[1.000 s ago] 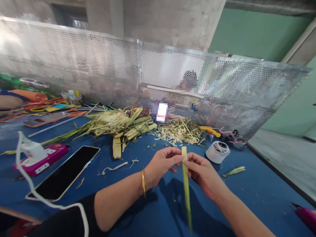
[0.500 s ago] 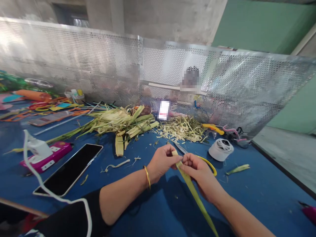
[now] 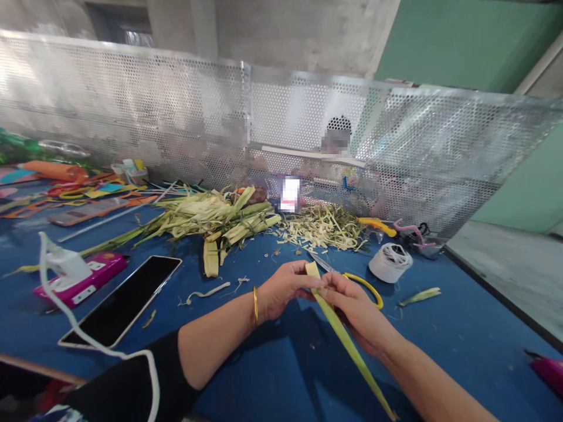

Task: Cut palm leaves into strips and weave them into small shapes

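Note:
A long pale-green leaf strip (image 3: 350, 350) runs from between my hands down toward the lower right, its cut end pointing up. My left hand (image 3: 285, 288), with a gold bangle at the wrist, pinches it near the top end. Just below, the fingers of my right hand (image 3: 352, 305) close on the same strip. Partly behind my right hand lies a pair of scissors with yellow handles (image 3: 372, 290). Farther back are a heap of leaf stalks (image 3: 193, 217) and a pile of trimmed scraps (image 3: 323, 228).
On the blue table (image 3: 259, 375) at left are a phone (image 3: 123, 299) and a magenta power strip (image 3: 103, 269) with a white cable. A white twine roll (image 3: 390, 262) stands at right. A perforated metal screen (image 3: 176, 111) closes off the back, a person behind it.
My grip on the strip has shifted slightly, and its top end shows more between my fingers. The whole view has moved a little; the table things lie as before.

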A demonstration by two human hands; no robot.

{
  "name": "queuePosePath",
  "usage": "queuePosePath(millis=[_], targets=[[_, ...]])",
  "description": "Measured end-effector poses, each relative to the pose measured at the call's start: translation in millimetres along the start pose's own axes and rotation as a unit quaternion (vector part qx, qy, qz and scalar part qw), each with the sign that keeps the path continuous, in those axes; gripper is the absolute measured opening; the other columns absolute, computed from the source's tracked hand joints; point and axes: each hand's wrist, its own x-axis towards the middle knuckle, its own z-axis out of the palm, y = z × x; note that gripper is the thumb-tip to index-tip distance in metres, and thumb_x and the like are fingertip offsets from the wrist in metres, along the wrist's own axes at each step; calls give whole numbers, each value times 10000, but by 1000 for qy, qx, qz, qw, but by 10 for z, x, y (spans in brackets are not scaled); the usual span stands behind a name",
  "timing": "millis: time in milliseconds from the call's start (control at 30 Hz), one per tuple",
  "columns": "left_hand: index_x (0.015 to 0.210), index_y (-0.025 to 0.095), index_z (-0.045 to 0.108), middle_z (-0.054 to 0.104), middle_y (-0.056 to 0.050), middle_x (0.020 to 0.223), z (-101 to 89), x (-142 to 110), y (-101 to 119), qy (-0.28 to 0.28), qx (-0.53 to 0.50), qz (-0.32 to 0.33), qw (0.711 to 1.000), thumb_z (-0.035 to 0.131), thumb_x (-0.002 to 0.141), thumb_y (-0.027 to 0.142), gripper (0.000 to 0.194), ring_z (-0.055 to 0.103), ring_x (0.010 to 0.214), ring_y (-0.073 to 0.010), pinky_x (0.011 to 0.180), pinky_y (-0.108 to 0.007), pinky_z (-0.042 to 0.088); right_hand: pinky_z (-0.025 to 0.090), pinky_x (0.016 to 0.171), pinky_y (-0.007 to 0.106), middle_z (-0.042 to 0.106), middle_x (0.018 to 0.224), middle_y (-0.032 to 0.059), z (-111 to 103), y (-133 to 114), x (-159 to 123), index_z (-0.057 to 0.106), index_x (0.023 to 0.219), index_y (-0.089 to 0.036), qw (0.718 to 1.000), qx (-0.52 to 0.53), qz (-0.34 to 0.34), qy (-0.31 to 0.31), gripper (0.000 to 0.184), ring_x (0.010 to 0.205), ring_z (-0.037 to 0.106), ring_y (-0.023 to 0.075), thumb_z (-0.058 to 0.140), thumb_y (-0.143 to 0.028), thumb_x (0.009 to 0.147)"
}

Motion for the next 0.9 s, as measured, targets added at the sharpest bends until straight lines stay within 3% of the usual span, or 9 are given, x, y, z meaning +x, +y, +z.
queuePosePath(millis=[167,300,367,600,767,900], targets=[[715,157,513,571,22,651,-7,28,-15,33,30,16,999,729,589,283,280,550,570,-98,598,-258,483,267,439,200,475,530,-74,-46,-31,7,528,745,-195,1000,19,4,8,391,452,369,63,744,-491,609],[655,185,442,483,70,527,-21,55,-29,108,149,96,978,697,642,314,287,484,473,-79,465,-204,406,312,493,208,518,602,-50,-85,21,22,547,724,-176,1000,0,23,-19,331,514,428,74,760,-403,613],[647,186,441,462,80,509,-30,57,-26,119,176,119,970,704,643,325,297,445,443,-66,430,-189,365,300,481,208,495,573,-59,-97,50,29,514,699,-182,999,-10,45,-29,329,494,417,73,747,-401,621],[688,165,497,611,16,674,-17,45,-18,114,32,76,990,731,606,292,279,577,625,-104,601,-235,487,250,432,210,413,501,-90,-72,60,57,447,691,-209,998,-70,2,8,368,433,355,70,692,-481,652],[726,151,571,616,14,630,-10,64,-33,163,55,96,980,685,616,219,172,570,562,-107,529,-224,473,269,459,205,425,528,-81,-52,71,93,486,674,-189,995,-95,-14,20,386,473,347,64,732,-477,600],[670,136,595,589,25,570,-23,59,-32,134,79,72,985,675,617,213,123,533,504,-80,512,-207,457,279,439,202,427,525,-70,-35,97,92,529,668,-178,997,-71,4,-7,395,467,371,67,699,-533,633]])
